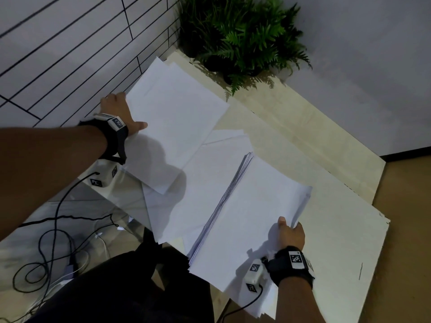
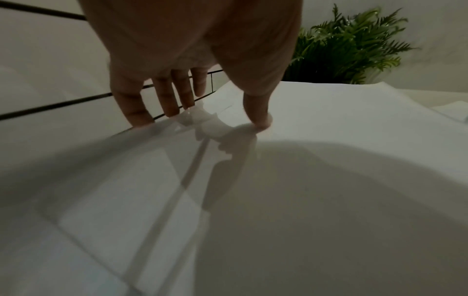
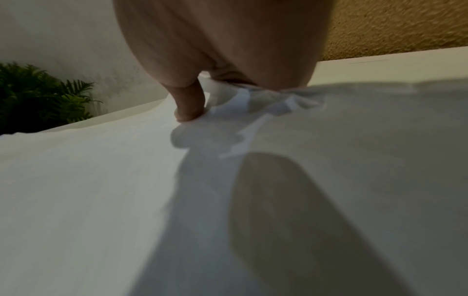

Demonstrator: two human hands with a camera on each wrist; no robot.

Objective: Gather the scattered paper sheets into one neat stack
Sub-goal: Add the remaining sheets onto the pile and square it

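head view: task part done. the right hand (image 1: 291,234) pinches the edge of a thick stack (image 1: 251,220) of thin white sheets on the pale table (image 1: 345,241), its left edges fanned; the left hand (image 1: 119,113) holds a smaller bundle (image 1: 172,127), raised and askew; loose sheets (image 1: 186,206) lie between, unmerged. fern (image 1: 245,36) beyond.

left wrist view: thumb (image 2: 258,112) presses on top, fingers (image 2: 136,108) pass under the bundle's edge; paper smooth, matte, bowed.

right wrist view: thumb (image 3: 190,104) pins the stack's crumpled rim; the other fingers are hidden.
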